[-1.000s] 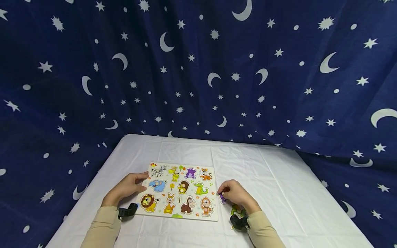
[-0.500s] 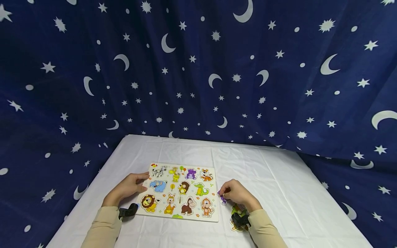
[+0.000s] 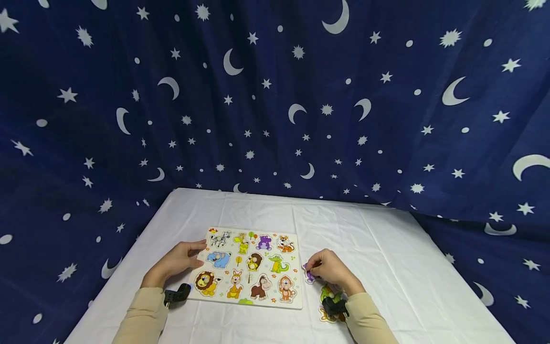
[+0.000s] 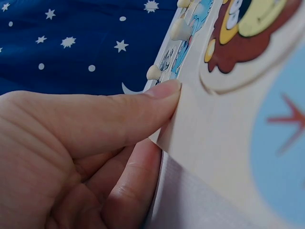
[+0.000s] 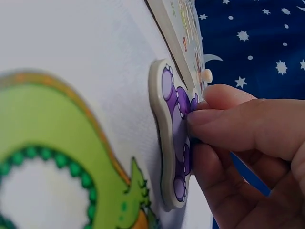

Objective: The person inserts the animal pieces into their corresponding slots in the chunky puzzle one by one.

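An animal puzzle board [image 3: 235, 301] with pictured animals lies on the white table. My left hand [image 3: 178, 259] is at its left edge; in the left wrist view, the thumb [image 4: 159, 93] lies over the board's rim, with a finger curled just below. To the right of the board, my right hand [image 3: 328, 267] pinches a purple puzzle piece [image 5: 174, 138] between thumb and fingertips, and these hide part of it. That piece stands close beside the board's right edge, low over the cloth. A green crocodile puzzle piece [image 5: 57, 105] lies nearer the right wrist.
More loose pieces [image 3: 326, 315] lie under the right wrist, partly covered by the black wrist camera [image 3: 333, 306]. Small wooden knobs [image 4: 181, 29] stick up from the board. White cloth covers the table [image 3: 382, 239], and a dark blue star-and-moon curtain [image 3: 275, 95] hangs behind.
My right hand has shifted slightly right, and more of the purple piece shows beside its fingertips. The left hand keeps its place at the board's edge.
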`<state>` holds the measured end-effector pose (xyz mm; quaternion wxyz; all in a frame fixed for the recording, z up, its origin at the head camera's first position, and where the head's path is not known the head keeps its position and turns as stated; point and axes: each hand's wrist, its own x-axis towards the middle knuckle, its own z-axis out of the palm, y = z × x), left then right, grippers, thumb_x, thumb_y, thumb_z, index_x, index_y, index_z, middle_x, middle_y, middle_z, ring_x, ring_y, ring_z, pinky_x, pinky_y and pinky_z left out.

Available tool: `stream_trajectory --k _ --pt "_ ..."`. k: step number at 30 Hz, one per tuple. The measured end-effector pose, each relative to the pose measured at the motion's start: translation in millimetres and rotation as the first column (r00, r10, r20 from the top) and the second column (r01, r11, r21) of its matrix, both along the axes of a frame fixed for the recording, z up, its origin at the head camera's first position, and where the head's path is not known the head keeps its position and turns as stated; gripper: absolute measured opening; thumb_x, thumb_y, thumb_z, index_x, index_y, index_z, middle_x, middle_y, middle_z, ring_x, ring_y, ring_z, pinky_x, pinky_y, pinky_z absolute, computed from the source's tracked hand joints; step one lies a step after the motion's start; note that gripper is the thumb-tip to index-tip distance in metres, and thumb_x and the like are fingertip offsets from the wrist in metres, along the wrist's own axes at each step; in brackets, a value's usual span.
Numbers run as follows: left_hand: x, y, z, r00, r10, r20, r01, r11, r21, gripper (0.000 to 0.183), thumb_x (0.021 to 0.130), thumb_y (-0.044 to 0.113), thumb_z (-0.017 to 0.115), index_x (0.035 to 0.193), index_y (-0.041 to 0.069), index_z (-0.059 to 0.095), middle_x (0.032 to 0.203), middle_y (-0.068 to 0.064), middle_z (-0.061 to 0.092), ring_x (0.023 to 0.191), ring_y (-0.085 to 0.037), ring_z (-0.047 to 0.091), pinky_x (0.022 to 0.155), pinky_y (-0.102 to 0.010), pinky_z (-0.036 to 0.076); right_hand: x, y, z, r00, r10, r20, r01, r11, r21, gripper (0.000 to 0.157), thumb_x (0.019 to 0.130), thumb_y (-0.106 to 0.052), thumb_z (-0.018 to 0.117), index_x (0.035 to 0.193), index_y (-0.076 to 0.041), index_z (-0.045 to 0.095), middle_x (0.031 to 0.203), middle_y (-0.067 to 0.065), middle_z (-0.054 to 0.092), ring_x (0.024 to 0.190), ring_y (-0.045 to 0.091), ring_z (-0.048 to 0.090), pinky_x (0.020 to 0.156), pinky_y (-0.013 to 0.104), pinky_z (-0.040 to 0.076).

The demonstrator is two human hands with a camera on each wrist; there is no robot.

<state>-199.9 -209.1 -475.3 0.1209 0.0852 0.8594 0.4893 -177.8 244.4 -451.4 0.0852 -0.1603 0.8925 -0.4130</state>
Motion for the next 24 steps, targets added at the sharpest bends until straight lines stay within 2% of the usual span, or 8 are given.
stream_trajectory --k 12,24 --pt "-0.2 -0.8 -3.0 1.000 -0.010 -0.030 0.010 1.000 0.014 0.059 0.078 -0.003 0.075 0.134 -0.011 0.056 0.153 -0.028 0.041 0.144 -0.047 0.034 0.119 -0.057 0.028 0.1 -2.7 -0.1 0.999 -0.006 -0.041 0.006 1.000 -0.009 0.015 0.075 0.014 0.066 0.080 0.003 0.075 0.076 0.011 0.073 0.064 0.008 0.059 0.053 0.019 0.049" --pt "-0.4 -0.2 -3.7 0.999 -0.007 -0.042 0.007 1.000 0.013 0.058 0.077 -0.006 0.074 0.132 -0.011 0.058 0.152 -0.029 0.041 0.144 -0.048 0.034 0.119 -0.056 0.028 -2.9 -6.4 0.6 0.997 -0.050 -0.052 0.049 0.999 -0.008 0.016 0.076 0.011 0.065 0.079 0.000 0.076 0.073 0.007 0.072 0.063 0.009 0.059 0.054 0.019 0.048"
